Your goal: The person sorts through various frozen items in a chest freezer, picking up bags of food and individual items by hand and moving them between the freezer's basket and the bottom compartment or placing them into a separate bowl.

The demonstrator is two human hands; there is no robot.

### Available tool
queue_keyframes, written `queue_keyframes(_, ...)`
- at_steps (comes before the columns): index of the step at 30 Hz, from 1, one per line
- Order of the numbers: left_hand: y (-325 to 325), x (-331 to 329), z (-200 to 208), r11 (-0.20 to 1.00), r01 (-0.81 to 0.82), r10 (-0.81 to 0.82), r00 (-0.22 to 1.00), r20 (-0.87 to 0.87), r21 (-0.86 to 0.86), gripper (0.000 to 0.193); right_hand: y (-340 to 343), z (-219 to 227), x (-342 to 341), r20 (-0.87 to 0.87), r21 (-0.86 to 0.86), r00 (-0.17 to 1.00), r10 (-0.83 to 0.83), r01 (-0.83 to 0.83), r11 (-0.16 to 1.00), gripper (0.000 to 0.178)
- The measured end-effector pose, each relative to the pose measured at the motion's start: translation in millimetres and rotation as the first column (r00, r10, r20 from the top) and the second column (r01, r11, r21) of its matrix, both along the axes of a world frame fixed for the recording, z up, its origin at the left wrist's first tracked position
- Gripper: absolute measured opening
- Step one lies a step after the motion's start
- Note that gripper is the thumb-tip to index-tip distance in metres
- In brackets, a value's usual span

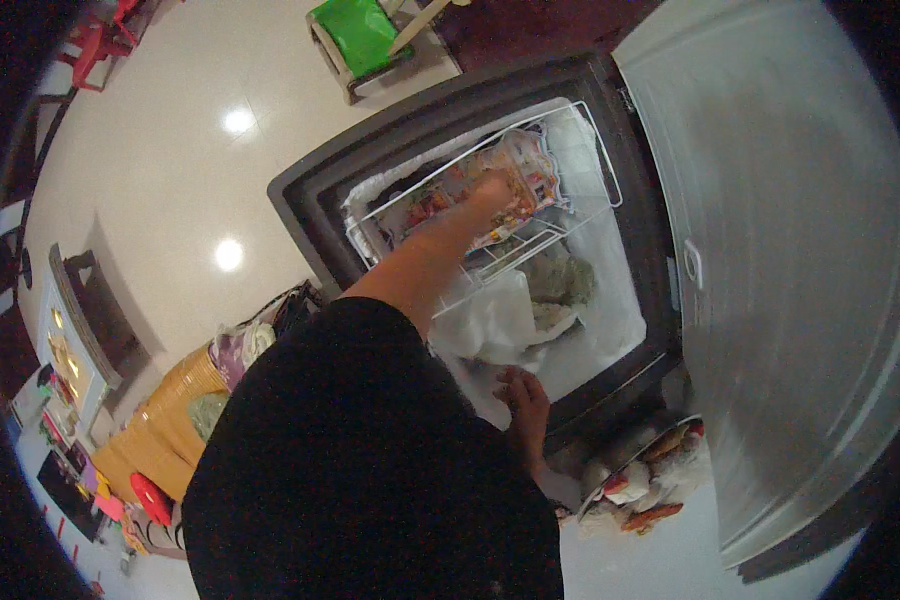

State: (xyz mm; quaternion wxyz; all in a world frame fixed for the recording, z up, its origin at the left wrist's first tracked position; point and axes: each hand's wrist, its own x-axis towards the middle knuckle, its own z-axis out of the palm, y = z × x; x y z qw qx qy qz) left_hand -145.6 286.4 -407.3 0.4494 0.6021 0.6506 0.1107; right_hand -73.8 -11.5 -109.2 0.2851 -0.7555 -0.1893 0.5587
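Note:
My left hand (493, 197) reaches down into a white wire basket (618, 178) inside an open chest freezer (305, 190). It is over and against printed plastic food packages (538, 170) in orange, red and white; its fingers are hidden and blurred. My right hand (523, 398) hovers by the freezer's near rim, fingers loosely bent with small gaps, and no held thing shows. Below the basket lie a whitish bag (495, 315) and a greenish frosted bag (562, 278).
The raised freezer lid (790, 250) stands at the right. Beside the freezer's near corner sits a plastic bag of mixed items (650, 475). Further off are a green-seated chair (355, 35), a tan bench (160, 420) with things on it, and a red stool (95, 50).

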Motion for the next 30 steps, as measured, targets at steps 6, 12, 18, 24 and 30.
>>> queue_keyframes(6,10.7,-54.3,45.3,0.929,-0.032,0.126,0.964,0.235,-0.369,0.031,-19.6,-4.0,-10.2,-0.092,0.008,0.996,-0.015,0.015,1.0,0.024)
queue_keyframes(12,-8.0,-59.1,42.0,0.95,-0.126,0.217,0.925,0.313,-0.286,0.04,-27.5,-7.6,7.3,-0.091,0.059,0.992,0.084,-0.079,0.995,0.023)
queue_keyframes(18,-22.1,-25.6,5.6,0.995,-0.06,0.084,0.944,0.32,-0.085,0.038,-28.5,-3.7,5.9,-0.021,-0.05,0.997,0.075,-0.076,0.996,0.025)
queue_keyframes(24,-27.1,9.0,2.4,0.992,0.071,-0.048,0.977,0.207,-0.107,0.032,-22.9,-8.6,9.9,-0.079,-0.099,0.996,-0.045,0.037,0.994,0.027)
queue_keyframes(30,-26.9,2.0,51.1,0.958,0.286,-0.282,0.955,0.088,-0.029,0.029,-12.1,-12.8,17.9,-0.033,-0.091,0.999,0.007,-0.01,0.996,0.027)
